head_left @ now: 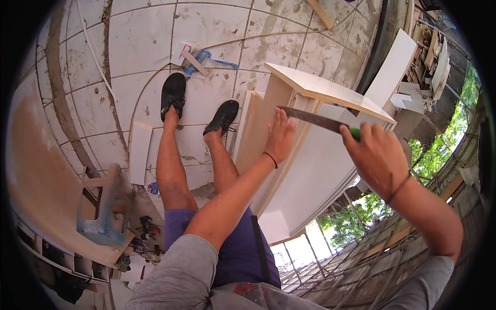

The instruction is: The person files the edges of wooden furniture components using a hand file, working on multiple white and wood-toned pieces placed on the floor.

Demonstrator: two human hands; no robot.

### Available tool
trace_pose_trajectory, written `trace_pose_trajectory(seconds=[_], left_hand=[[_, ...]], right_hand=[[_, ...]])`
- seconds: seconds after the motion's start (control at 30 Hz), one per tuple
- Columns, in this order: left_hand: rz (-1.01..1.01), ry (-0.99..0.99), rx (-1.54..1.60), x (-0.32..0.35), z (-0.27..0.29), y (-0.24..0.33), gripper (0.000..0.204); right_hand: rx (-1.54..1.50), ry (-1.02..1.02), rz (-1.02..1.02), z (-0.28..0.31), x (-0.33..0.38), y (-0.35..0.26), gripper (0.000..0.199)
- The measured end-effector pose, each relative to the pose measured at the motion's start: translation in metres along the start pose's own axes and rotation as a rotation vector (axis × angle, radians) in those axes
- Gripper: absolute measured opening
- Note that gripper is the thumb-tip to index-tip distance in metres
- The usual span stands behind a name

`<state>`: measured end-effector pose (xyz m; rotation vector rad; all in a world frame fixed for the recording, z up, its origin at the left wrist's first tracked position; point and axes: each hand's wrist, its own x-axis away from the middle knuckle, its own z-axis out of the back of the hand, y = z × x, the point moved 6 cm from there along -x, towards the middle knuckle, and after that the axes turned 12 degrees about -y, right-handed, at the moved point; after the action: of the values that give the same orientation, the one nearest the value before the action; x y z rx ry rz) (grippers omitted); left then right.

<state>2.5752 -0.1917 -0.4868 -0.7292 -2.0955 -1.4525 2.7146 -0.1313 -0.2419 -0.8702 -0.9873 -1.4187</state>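
My right hand grips the green handle of a flat metal file, whose blade reaches left across the edge of a light wooden cabinet. My left hand lies flat with fingers spread against the cabinet's side panel, just below the blade. The cabinet stands tilted on the tiled floor in front of my legs. My two feet in black shoes rest on the tiles to its left.
A white board lies on the floor by my left leg. Scraps and a blue-and-white object lie past my feet. A white panel leans behind the cabinet. A light blue stool stands at lower left.
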Motion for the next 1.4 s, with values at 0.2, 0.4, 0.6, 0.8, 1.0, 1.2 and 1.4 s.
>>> trace_pose_trajectory(seconds=[0.2, 0.4, 0.6, 0.8, 1.0, 1.2, 1.4], left_hand=[[0.057, -0.025, 0.079, -0.048, 0.036, -0.01, 0.073], [-0.059, -0.019, 0.04, -0.012, 0.013, -0.006, 0.07], [0.005, 0.033, 0.116, -0.046, 0.034, 0.005, 0.067], [-0.091, -0.023, 0.189, -0.045, 0.008, 0.002, 0.07], [-0.078, -0.031, 0.266, -0.07, 0.025, 0.01, 0.071], [-0.148, 0.015, 0.338, -0.07, 0.004, -0.017, 0.07], [-0.115, -0.015, 0.362, -0.083, 0.025, -0.006, 0.069]], right_hand=[[0.007, -0.016, -0.08, -0.015, -0.041, 0.001, 0.032], [-0.193, -0.143, 0.0, -0.007, 0.001, -0.012, 0.039], [-0.312, -0.127, 0.0, -0.018, -0.025, 0.004, 0.034], [-0.28, -0.21, -0.091, -0.008, 0.003, -0.031, 0.036], [-0.307, -0.138, -0.09, -0.021, -0.016, -0.024, 0.037], [-0.291, -0.229, -0.087, -0.012, -0.007, -0.033, 0.04], [-0.275, -0.172, -0.124, -0.013, -0.016, -0.044, 0.045]])
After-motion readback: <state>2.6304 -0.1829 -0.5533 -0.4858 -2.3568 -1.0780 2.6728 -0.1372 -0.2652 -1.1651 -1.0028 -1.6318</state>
